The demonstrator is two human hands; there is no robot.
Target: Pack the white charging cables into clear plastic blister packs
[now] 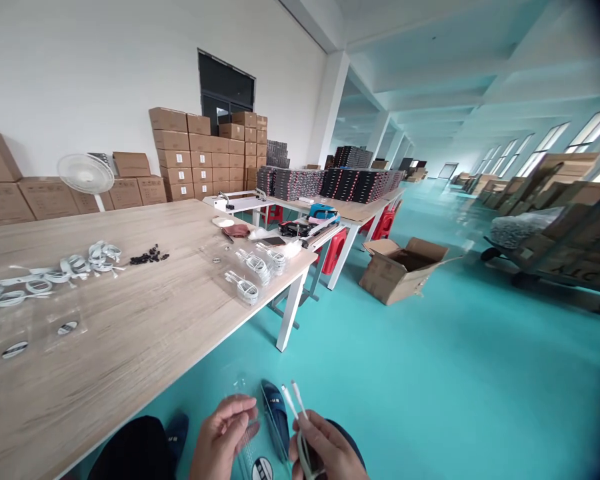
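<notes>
Left fingers (235, 430) loosely pinching clear bag (250, 460), right fingers (314, 435) gripping cable (299, 399); bagged cables (257, 265) lying mid-frame, unbagged coils (75, 267) frame-left.

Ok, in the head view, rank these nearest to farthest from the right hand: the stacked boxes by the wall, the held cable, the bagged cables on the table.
1. Cable: held in the right hand.
2. Bagged cables: ahead and to the left, near the table's right edge.
3. Stacked boxes: beyond the table, by the wall.
</notes>
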